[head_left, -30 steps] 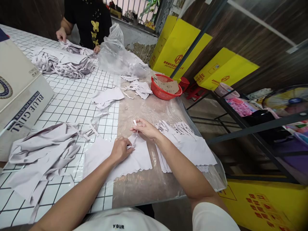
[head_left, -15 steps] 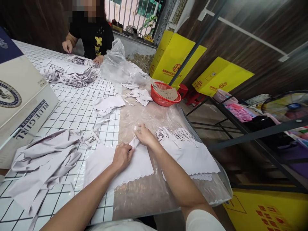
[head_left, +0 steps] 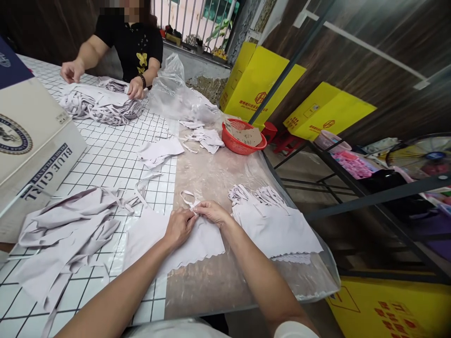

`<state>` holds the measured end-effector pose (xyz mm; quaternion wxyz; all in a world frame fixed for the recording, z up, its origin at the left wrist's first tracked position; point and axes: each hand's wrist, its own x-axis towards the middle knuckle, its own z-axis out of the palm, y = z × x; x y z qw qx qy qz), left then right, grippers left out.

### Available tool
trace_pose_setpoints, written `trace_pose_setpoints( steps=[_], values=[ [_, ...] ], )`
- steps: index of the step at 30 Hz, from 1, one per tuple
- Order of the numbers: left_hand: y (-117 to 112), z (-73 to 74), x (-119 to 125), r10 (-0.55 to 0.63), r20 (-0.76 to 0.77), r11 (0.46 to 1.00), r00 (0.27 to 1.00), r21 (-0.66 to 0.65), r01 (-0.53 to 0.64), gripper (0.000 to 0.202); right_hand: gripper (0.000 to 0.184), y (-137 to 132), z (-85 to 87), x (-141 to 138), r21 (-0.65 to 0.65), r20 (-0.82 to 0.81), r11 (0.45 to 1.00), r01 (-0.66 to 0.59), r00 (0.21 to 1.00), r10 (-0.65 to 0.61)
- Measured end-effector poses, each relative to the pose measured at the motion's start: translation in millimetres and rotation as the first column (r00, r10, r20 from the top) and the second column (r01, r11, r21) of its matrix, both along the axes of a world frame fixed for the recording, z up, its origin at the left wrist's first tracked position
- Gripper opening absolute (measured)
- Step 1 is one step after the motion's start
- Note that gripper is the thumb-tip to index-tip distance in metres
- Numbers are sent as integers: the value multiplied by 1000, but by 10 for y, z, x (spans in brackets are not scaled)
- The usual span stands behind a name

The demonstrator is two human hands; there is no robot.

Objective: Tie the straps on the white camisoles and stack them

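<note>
- At the left edge of the head view, we read "BLUE GIRL" in dark capitals on a white carton (head_left: 35,150), beside a round crest.
- At upper right, the yellow boxes (head_left: 262,87) carry a red logo and red lines too small to read; the paper slip in the red basket (head_left: 237,145) bears handwriting we cannot make out.
- At lower centre lies a pale lilac cloth piece (head_left: 200,244), flat on the clear plastic sheet, its lower edge scalloped.
- Our left hand (head_left: 179,226) and right hand (head_left: 211,212) meet at its top edge, fingers pinched together on a thin strap (head_left: 188,198) that loops upward.
- A stack of like pieces (head_left: 278,225) lies just right; a loose heap (head_left: 63,230) left.
</note>
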<state>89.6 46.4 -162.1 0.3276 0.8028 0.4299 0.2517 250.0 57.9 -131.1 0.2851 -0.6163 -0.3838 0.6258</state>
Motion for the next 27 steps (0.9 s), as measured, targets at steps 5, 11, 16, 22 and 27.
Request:
trace_pose_setpoints(
  steps=[5, 11, 16, 22, 27],
  values=[
    [14, 16, -1, -16, 22, 1000, 1000, -22, 17, 27, 27, -29, 88, -24, -47, -178, 997, 62, 982, -69],
    [7, 23, 13, -46, -91, 999, 995, 12, 47, 30, 25, -41, 159, 1, 8, -195, 985, 170, 967, -165],
    [-11, 27, 17, -86, -139, 994, 987, 60, 95, 36, 31, 71, 285, 77, 207, -85, 949, 239, 970, -226],
    [-23, 17, 29, -57, -153, 994, 987, 84, 70, 30, 17, 322, 287, 94, 400, 80, 906, 141, 979, -188],
    [-58, -79, 53, 49, -117, 991, 992, 126, -35, 23, 10, 549, 108, 39, 473, 389, 881, 1, 897, -210]
  ],
)
